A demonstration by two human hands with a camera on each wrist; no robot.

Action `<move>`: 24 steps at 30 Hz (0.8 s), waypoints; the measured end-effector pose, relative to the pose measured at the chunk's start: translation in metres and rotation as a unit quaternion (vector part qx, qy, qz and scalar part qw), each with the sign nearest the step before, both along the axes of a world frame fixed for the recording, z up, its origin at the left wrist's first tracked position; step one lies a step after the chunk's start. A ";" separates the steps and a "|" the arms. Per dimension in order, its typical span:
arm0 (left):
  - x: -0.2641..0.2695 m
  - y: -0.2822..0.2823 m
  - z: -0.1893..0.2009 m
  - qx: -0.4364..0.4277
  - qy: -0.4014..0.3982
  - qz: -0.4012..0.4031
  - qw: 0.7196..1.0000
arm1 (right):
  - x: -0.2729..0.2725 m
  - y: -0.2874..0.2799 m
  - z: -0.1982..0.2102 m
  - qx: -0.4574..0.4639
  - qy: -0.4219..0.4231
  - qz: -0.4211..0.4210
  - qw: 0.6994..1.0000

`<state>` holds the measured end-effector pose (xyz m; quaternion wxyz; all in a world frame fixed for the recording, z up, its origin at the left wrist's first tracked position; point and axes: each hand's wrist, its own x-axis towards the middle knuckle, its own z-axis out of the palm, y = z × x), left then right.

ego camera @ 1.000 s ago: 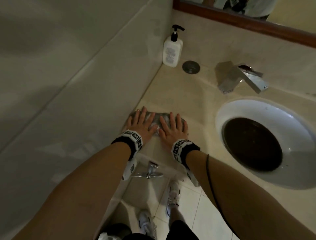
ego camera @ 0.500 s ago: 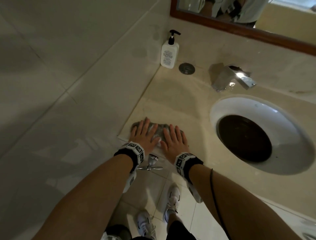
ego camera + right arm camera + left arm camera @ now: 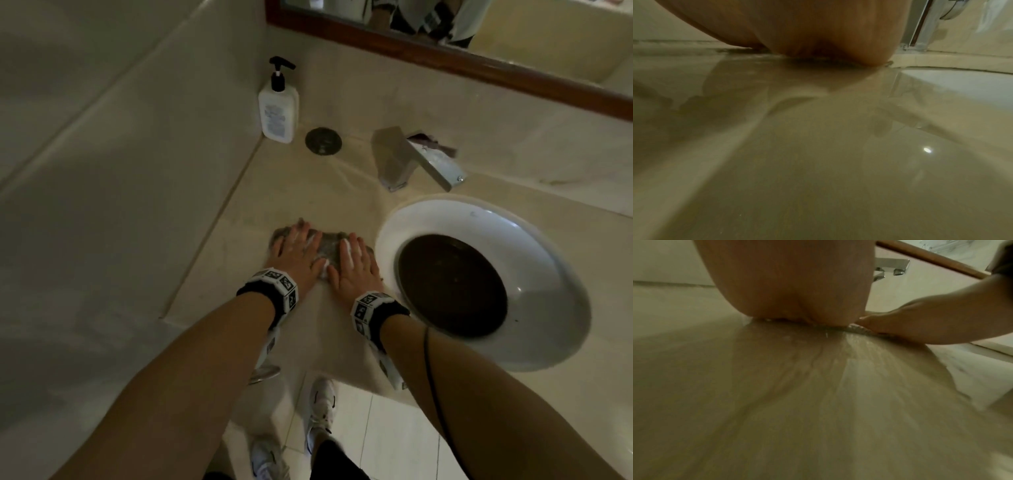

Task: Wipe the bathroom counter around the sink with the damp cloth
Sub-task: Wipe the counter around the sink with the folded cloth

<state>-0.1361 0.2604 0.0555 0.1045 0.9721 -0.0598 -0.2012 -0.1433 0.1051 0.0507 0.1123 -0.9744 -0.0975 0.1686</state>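
A grey damp cloth [image 3: 327,251] lies flat on the beige counter [image 3: 308,198], left of the round white sink [image 3: 513,240]. Both hands press on it side by side with straight, spread fingers: my left hand [image 3: 296,251] on its left part, my right hand [image 3: 356,265] on its right part near the sink rim. In the left wrist view the heel of my left hand [image 3: 793,288] sits on the wet counter [image 3: 818,402], a strip of cloth [image 3: 857,330] shows under my right hand [image 3: 920,322]. The right wrist view shows only my palm [image 3: 818,32] on the glossy counter [image 3: 818,154].
A white pump bottle [image 3: 278,111] stands in the back left corner by the wall. A round metal plug [image 3: 323,141] lies beside it, and a square chrome tap [image 3: 414,159] sits behind the sink. A wood-framed mirror [image 3: 445,58] hangs above. The counter's front edge [image 3: 342,373] is below my wrists.
Both hands slid the cloth toward the counter's front edge, then pushed it away again toward the back wall and a little toward the sink. They stay flat on it throughout.
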 end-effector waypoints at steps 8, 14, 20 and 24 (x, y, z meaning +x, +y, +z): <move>0.084 -0.029 -0.001 0.004 -0.011 -0.003 1.000 | 0.080 -0.025 0.001 0.019 0.020 0.005 1.000; 0.120 -0.032 0.000 -0.024 0.002 -0.014 1.000 | 0.120 -0.019 0.005 0.039 0.026 0.037 0.998; 0.121 -0.030 0.004 -0.021 0.025 -0.016 0.999 | 0.130 -0.020 0.003 0.006 0.021 0.057 0.998; 0.107 -0.013 0.002 -0.013 0.026 -0.026 0.999 | 0.112 -0.023 0.004 -0.035 0.007 0.076 0.996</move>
